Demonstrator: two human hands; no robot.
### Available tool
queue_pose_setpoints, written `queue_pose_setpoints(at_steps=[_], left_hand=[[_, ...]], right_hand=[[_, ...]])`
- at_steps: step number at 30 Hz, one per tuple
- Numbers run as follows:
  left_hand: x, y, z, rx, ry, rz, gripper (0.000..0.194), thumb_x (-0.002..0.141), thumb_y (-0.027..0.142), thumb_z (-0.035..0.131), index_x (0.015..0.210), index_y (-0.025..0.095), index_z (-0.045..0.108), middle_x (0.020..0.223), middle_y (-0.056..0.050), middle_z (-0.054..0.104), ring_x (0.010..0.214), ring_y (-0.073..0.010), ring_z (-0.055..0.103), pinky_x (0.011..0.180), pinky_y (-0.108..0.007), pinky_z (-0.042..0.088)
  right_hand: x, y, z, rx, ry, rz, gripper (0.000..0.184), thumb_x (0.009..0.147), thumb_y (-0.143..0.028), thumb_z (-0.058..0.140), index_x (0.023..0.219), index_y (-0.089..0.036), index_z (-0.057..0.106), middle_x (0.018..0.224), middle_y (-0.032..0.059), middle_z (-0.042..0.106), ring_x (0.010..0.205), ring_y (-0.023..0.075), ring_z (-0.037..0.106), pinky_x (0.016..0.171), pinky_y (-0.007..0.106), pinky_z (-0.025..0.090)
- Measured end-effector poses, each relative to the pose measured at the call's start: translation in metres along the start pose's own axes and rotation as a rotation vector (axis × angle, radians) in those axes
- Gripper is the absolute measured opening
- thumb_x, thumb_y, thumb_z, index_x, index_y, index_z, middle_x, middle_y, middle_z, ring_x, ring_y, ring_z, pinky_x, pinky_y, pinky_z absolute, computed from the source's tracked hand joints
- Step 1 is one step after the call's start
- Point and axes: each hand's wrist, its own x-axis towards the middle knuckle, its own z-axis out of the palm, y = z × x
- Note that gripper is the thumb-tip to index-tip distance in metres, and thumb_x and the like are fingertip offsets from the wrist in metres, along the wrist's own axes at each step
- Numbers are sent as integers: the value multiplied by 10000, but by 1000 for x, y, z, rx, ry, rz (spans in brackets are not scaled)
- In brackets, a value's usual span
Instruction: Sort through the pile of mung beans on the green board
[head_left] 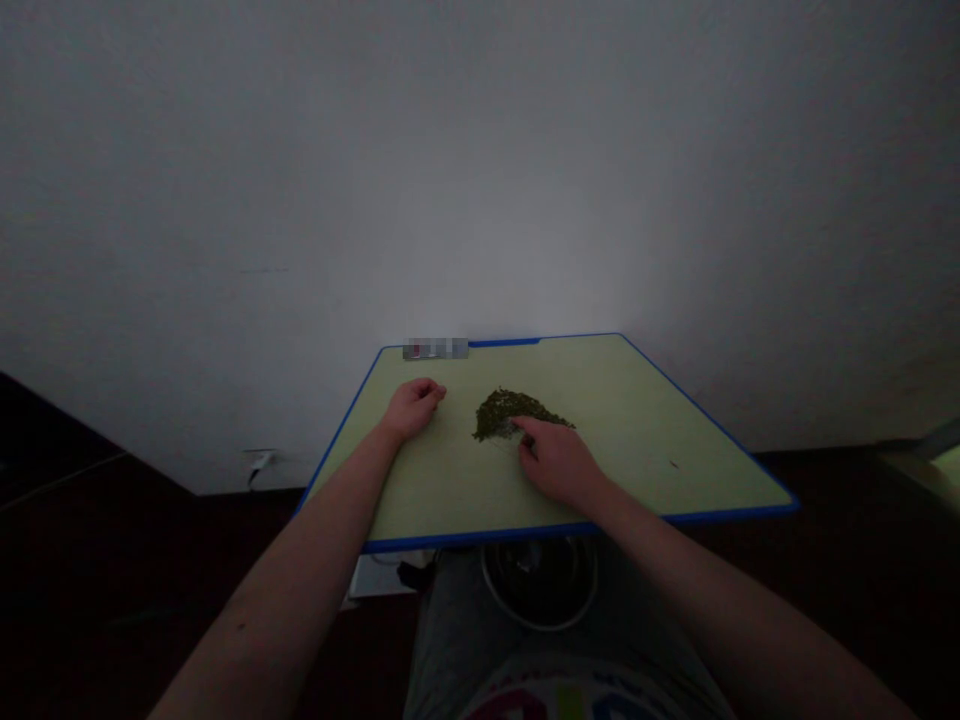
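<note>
A low heap of small dark-green bits (517, 405), like dried leaves or seeds, lies mid-table on a pale yellow tabletop (637, 400). Over the heap's near right side is my right hand (559, 462), its index finger stretched out onto the bits and its thumb apart below. The other fingers are curled and partly hidden. My left hand (415, 408) rests on the table left of the heap, apart from it. Its fingers are closed with the tips pressed together; whether anything small is between them cannot be made out.
The tabletop has a blue rim (705, 515). A blurred-out strip (436, 348) lies at the far left edge. Below the near edge, a round metal bowl (540, 590) sits at my lap. A pale wall (480, 180) stands behind the table. A dark speck (674, 464) lies at right.
</note>
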Motion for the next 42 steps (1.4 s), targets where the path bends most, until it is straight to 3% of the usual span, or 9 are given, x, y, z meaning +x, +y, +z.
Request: queue_pose_setpoints(at_steps=[9, 16, 31, 42], left_hand=[[1, -3, 1, -1, 3, 15, 335, 725, 477, 463, 665, 157, 541, 485, 44, 415, 478, -89, 376, 484, -219, 295], [-1, 0, 0, -6, 14, 7, 332, 727, 473, 466, 662, 157, 543, 487, 40, 424, 480, -91, 382, 483, -220, 300], [0, 1, -1, 40, 8, 16, 318, 738, 454, 465, 642, 159, 538, 497, 41, 423, 481, -88, 377, 486, -220, 291], [0, 1, -1, 23, -3, 13, 324, 738, 466, 455, 645, 164, 528, 485, 43, 416, 479, -90, 382, 487, -221, 301]], right_hand=[[6, 8, -5, -52, -17, 30, 389, 800, -234, 423, 1181, -195, 493, 1031, 65, 626, 883, 191, 572, 800, 299, 392], [12, 10, 1, -15, -17, -50, 394, 804, -225, 408, 1186, -194, 494, 1070, 67, 614, 926, 186, 564, 830, 298, 384], [-1, 11, -9, 45, -78, -128, 440, 777, -182, 409, 1207, -206, 500, 1030, 49, 635, 846, 159, 583, 785, 273, 399], [-7, 2, -5, 14, -58, -95, 407, 804, -201, 388, 1193, -198, 508, 1065, 60, 623, 902, 182, 576, 815, 293, 393]])
